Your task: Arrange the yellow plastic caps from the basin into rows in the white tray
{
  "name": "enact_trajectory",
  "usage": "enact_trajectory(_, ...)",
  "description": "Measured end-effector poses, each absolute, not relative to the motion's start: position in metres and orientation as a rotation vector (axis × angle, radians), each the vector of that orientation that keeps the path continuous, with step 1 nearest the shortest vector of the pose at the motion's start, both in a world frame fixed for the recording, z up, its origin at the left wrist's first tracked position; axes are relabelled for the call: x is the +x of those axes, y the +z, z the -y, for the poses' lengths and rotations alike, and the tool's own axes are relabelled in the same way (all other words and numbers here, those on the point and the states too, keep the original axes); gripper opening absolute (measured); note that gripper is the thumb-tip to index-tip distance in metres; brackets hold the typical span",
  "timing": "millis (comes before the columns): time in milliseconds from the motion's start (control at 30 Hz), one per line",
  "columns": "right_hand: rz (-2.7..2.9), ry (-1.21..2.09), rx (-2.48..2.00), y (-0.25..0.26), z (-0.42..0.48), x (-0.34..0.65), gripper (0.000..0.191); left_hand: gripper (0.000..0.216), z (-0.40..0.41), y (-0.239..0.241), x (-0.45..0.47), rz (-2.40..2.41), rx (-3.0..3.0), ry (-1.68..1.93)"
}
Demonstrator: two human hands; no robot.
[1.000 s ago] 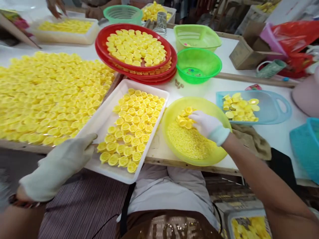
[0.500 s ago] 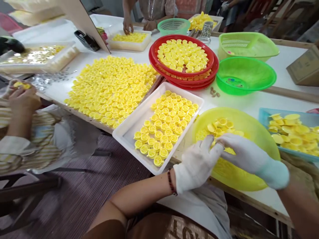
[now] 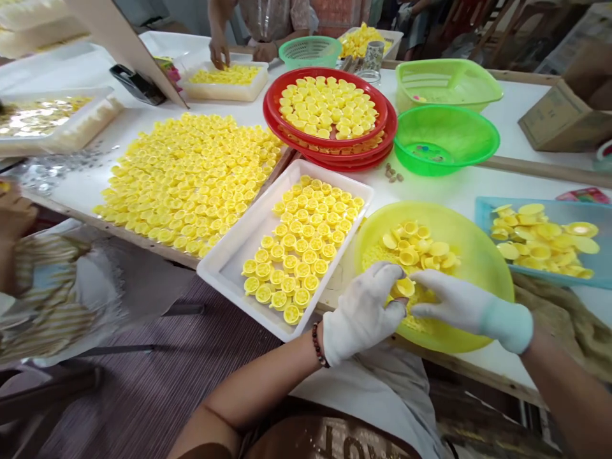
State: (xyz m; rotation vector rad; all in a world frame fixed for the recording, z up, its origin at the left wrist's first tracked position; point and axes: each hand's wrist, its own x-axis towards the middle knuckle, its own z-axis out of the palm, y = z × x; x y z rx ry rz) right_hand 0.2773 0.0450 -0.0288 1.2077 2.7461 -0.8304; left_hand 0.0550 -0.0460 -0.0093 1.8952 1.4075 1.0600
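Both my hands wear white gloves and meet over the near rim of a yellow bowl point(image 3: 482, 255) that holds a pile of yellow caps point(image 3: 421, 245) and small yellow discs. My left hand point(image 3: 363, 315) is curled and pinches a yellow cap point(image 3: 405, 288) by its left side. My right hand point(image 3: 459, 306) pinches the same cap from the right. Left of the bowl lies a white tray point(image 3: 234, 255) with rows of finished yellow caps point(image 3: 301, 248); its near left part is bare.
A big spread of yellow caps point(image 3: 191, 178) covers the table at left. Stacked red baskets point(image 3: 329, 108) of caps, two green baskets point(image 3: 447, 137) and a blue tray point(image 3: 540, 239) with caps and lids stand behind. Another person's arm point(image 3: 29, 280) is at left; someone's hands point(image 3: 220, 54) work at the far end.
A second ago my left hand was by the white tray's near corner and my right hand was in the bowl. Now both hands pinch one cap at the bowl's near rim; the view has shifted left.
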Motion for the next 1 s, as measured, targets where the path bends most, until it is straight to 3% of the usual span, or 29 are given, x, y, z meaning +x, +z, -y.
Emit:
enact_trajectory(67, -2.716, -0.905, 1.12, -0.023, -0.043, 0.27, 0.018, 0.033, 0.045, -0.008, 0.056, -1.409, 1.841, 1.092)
enact_trajectory(200, -2.784, -0.938, 1.125, 0.004, -0.044, 0.267, 0.007, 0.036, 0.041, -0.008, 0.058, -1.451, 1.776, 1.086)
enact_trajectory(400, -3.046, -0.835, 1.118, 0.042, -0.037, 0.258, 0.012, 0.029, 0.03, -0.012, 0.066, -1.459, 1.839, 1.023)
enact_trajectory(833, -2.992, -0.808, 1.338, 0.037, -0.035, 0.283, 0.011, 0.028, 0.029, -0.011, 0.067, -1.423, 1.699, 1.053)
enact_trajectory(1000, -2.9, -0.879, 1.492, 0.032, -0.027, 0.261, 0.036, 0.028, 0.03, -0.015, 0.072, -1.419, 1.839, 1.137)
